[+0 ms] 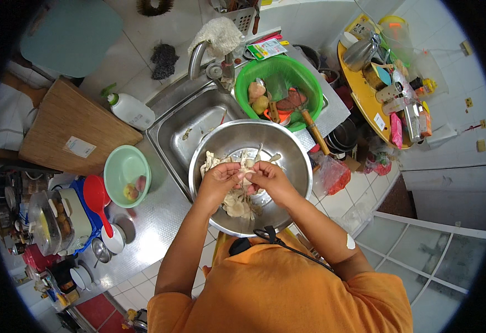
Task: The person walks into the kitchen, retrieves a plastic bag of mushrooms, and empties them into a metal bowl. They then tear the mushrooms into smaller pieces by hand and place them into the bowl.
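Observation:
A large stainless steel bowl (284,150) lies below my hands, partly over the edge of the sink. Pale oyster mushrooms (236,205) rest inside it, in a heap at its left and lower part, with a few pieces near the top. Above the bowl, my left hand (223,180) and my right hand (268,180) face each other with their fingertips close together. Both pinch a mushroom piece (248,175) between thumbs and fingers. The fingers partly hide this piece and the mushrooms beneath.
Behind the bowl are a steel sink (184,120), a faucet (197,60) and a green basket (247,75) with a wooden-handled strainer (313,131). At left stand a pale green bowl (116,166) with fruit, a red ladle (95,193), a white bottle (132,111) and a wooden cutting board (64,129).

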Demonstrator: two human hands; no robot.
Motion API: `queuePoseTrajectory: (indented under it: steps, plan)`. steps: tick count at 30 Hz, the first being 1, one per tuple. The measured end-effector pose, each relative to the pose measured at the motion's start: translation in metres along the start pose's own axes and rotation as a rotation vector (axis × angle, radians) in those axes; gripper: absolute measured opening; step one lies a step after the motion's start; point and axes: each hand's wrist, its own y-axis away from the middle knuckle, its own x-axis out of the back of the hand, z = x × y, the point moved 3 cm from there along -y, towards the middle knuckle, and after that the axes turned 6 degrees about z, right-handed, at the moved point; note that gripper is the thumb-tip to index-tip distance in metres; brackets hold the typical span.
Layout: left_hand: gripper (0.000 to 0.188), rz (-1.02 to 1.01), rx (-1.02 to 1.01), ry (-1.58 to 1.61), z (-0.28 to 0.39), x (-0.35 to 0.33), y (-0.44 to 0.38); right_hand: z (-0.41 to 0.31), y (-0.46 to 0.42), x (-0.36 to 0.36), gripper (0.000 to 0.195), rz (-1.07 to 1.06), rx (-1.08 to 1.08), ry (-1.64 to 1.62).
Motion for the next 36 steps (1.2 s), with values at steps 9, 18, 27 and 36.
queuePoseTrajectory:
  steps: [9,18,27,36]
  plan:
    - [0.025,0.05,-0.033,-0.237,0.0,0.041,-0.015,-0.028,0.019,0.06,0.012,0.034,-0.089,0.068]
    - [0.026,-0.031,-0.173,-0.348,-0.004,-0.042,-0.012,-0.002,0.031,0.06,0.012,0.053,0.138,0.374]
    - [0.022,0.058,-0.118,-0.268,-0.025,-0.007,-0.039,0.008,0.039,0.077,0.017,0.197,0.186,0.606]
    - [0.044,0.031,-0.227,-1.121,-0.058,0.03,-0.016,0.107,0.001,0.069,0.035,0.045,0.077,1.013]
